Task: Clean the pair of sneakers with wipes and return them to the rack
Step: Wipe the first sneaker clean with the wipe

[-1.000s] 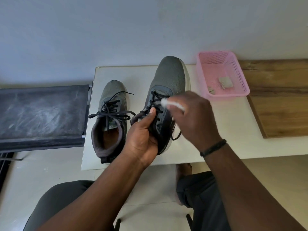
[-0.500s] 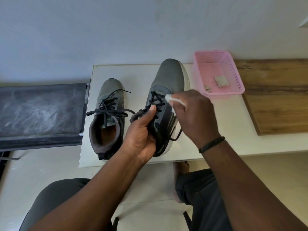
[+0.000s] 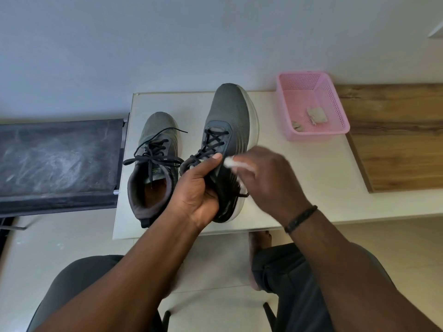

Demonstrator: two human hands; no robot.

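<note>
My left hand (image 3: 196,190) grips the heel of the right-hand sneaker (image 3: 230,130), whose toe points away toward the wall, sole edge tilted right. My right hand (image 3: 266,178) pinches a white wipe (image 3: 236,162) against its side. The other sneaker (image 3: 153,164) lies parallel on the table (image 3: 299,178).

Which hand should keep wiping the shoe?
The right hand: it already holds the white wipe against the held sneaker. The left hand grips that sneaker's heel end, steadying it.
</note>
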